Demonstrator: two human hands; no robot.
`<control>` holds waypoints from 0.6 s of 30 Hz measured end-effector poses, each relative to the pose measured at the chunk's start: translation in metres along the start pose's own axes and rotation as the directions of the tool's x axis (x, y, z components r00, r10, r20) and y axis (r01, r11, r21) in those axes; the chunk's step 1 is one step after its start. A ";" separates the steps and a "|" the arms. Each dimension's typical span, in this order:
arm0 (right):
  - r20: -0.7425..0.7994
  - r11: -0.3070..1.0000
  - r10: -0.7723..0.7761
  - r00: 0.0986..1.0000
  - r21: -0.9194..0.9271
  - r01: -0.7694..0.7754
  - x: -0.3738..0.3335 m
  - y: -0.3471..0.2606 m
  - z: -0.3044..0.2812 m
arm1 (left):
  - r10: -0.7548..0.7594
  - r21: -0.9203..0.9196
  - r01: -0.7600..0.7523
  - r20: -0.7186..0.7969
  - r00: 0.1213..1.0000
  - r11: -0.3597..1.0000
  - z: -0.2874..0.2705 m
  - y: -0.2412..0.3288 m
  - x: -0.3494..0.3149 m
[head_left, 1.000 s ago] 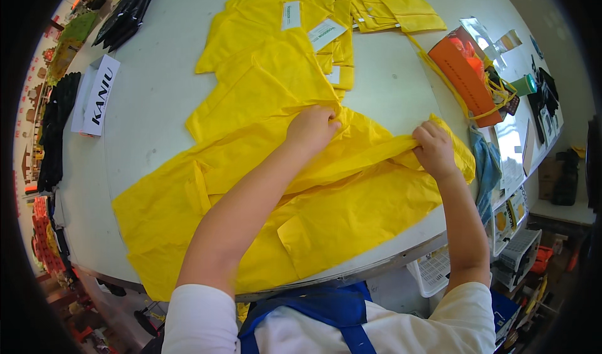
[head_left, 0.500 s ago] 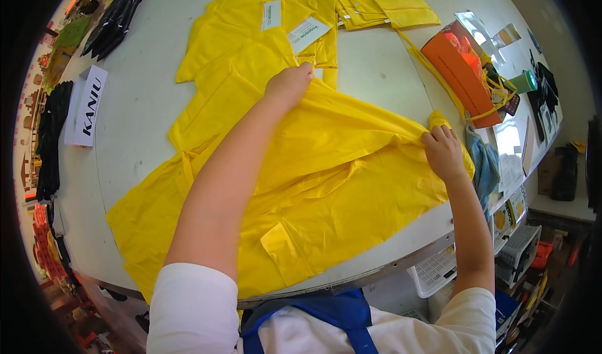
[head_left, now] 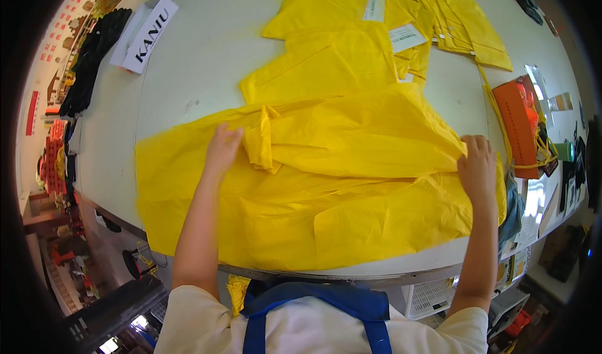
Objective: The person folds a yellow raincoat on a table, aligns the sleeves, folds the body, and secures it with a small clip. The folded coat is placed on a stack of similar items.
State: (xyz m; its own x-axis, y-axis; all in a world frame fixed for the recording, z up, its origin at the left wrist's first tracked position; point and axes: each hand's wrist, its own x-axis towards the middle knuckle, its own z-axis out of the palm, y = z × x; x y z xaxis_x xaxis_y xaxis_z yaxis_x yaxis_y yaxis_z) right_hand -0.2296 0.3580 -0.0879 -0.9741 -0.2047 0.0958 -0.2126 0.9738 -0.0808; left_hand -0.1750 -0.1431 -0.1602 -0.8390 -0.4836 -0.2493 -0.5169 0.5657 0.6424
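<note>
A yellow raincoat (head_left: 376, 228) of thin, crinkled material is spread across the near part of the table. One sleeve (head_left: 364, 134) lies across its upper part, with the cuff end (head_left: 266, 141) pointing left. My left hand (head_left: 224, 147) is just left of that cuff, fingers apart and holding nothing, slightly blurred. At the other end, my right hand (head_left: 478, 163) pinches the raincoat's cloth at the shoulder end of the sleeve. Beyond it lie more folded yellow garments (head_left: 338, 59), with white labels (head_left: 406, 38) on them.
Another folded yellow stack (head_left: 464, 21) lies at the far right. An orange box (head_left: 517, 125) with things in it stands on the right, near a blue cloth (head_left: 513, 210). A white sign (head_left: 149, 35) stands far left beside black items (head_left: 97, 59). White baskets (head_left: 429, 299) sit below the table edge.
My left hand has let go of the raincoat's far edge and come left and nearer. The sleeve now lies flatter across the raincoat. My right hand keeps its grip. The view has shifted left.
</note>
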 end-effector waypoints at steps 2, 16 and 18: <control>0.006 0.842 -0.092 0.996 0.534 0.075 0.008 -0.075 0.006 | -0.153 -0.329 0.270 0.341 0.928 0.905 0.008 -0.003 -0.011; 0.380 -0.621 -0.381 0.843 0.570 -0.537 -0.057 -0.210 0.019 | 0.486 -0.732 -0.237 0.145 0.862 0.639 0.010 0.074 -0.141; 0.347 -0.655 -0.411 0.843 0.532 -0.538 -0.062 -0.199 0.016 | 0.527 -0.734 -0.092 0.389 0.755 0.673 0.003 0.083 -0.140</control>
State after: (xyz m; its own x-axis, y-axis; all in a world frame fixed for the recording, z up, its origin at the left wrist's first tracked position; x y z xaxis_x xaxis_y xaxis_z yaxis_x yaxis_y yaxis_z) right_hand -0.1283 0.1752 -0.0931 -0.7607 -0.6067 -0.2306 0.6220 -0.5800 -0.5259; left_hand -0.1006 -0.0263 -0.0741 -0.9724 0.1930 -0.1313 -0.1462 -0.0646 0.9871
